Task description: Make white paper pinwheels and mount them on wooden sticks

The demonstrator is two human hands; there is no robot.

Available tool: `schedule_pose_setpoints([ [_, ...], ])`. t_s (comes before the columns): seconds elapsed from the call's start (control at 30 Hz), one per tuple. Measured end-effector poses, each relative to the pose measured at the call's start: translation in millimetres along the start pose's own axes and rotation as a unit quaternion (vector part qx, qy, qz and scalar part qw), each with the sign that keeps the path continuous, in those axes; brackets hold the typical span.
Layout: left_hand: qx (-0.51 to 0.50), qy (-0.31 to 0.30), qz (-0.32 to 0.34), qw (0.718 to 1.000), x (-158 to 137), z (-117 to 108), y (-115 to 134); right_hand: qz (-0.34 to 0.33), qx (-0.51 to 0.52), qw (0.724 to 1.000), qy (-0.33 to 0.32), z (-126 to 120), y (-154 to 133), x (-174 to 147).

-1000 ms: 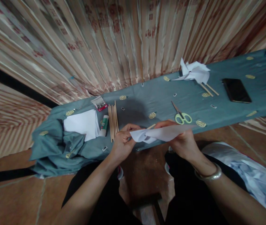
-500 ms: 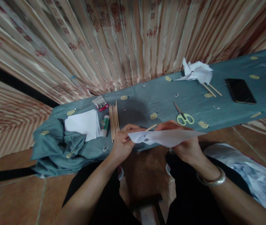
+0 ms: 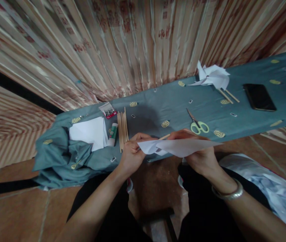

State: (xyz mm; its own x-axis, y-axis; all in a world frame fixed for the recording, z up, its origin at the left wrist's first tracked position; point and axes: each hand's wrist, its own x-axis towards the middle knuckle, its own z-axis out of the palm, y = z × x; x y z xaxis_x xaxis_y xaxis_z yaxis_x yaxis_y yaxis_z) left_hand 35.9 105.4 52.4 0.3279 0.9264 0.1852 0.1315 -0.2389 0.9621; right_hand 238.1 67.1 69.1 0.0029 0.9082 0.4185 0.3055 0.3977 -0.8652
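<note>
Between my hands is a white paper pinwheel (image 3: pixel 180 147), seen nearly edge-on above the table's front edge. My left hand (image 3: pixel 134 149) is closed on its left side, fingers pinching the folded paper. From the other side my right hand (image 3: pixel 200 155) grips it, with most of the fingers hidden behind the paper. A short length of wooden stick (image 3: pixel 164 136) sticks out behind the pinwheel, close to my right fingers. Which hand bears on the stick I cannot tell. Several wooden sticks (image 3: pixel 123 131) lie beyond my left hand, beside a green and white glue stick (image 3: pixel 113 134).
White paper sheets (image 3: pixel 89 134) and an opened box of pins (image 3: pixel 109 112) lie at the left. Green-handled scissors (image 3: pixel 198 126), finished pinwheels (image 3: pixel 215 78) and a black phone (image 3: pixel 259 97) lie to the right on the green cloth (image 3: pixel 155 107). A plastic bag (image 3: pixel 266 188) stands beside my right leg.
The view has shifted very slightly. Both hands keep their hold on the pinwheel, and the stick's visible end sits marginally further right.
</note>
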Motion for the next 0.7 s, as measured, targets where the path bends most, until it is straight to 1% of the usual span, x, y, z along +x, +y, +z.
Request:
schedule_pose_setpoints([
  [0.23, -0.007, 0.003, -0.009, 1.000, -0.5, -0.1, -0.8, 0.008, 0.036, 0.999, -0.015, 0.0, 1.8, -1.6],
  [0.37, -0.003, 0.002, -0.016, 1.000, -0.3, -0.5, 0.4, 0.023, 0.029, 0.999, -0.016, -0.4, 0.5, -1.5],
  [0.6, 0.003, 0.002, -0.006, 1.000, -1.2, -1.0, 0.9, 0.042, 0.031, 0.999, 0.002, 2.3, -1.4, -0.9],
  [0.7, 0.013, 0.005, -0.001, 1.000, -1.4, -0.4, 0.0, 0.072, 0.035, 0.997, 0.013, 4.4, 1.1, -2.8],
])
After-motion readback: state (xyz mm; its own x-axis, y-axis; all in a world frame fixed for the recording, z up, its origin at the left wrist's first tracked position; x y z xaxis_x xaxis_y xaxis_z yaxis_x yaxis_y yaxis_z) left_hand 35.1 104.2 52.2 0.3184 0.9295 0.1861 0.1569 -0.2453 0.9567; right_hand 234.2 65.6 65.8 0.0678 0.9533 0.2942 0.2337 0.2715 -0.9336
